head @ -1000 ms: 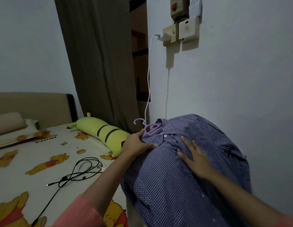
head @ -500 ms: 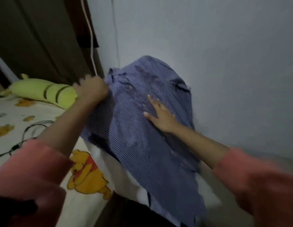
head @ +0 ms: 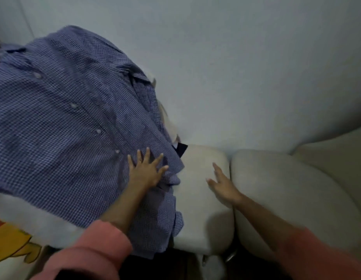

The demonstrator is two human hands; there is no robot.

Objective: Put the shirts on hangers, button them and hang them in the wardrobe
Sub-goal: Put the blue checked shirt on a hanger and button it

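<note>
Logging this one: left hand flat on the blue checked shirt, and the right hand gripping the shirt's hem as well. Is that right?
Not quite. In the head view the left hand does lie flat on the blue checked shirt, but the right hand grips nothing: its fingers are spread over the cream cushion, clear of the shirt.

One view only: we look from a head-worn wide-angle camera, tilted steeply down and forward at the pale wall (head: 246, 67). Close range; below the wall sit cream cushions (head: 206, 199), left of them the checked shirt (head: 54, 128), our sleeves at the bottom edge.
</note>
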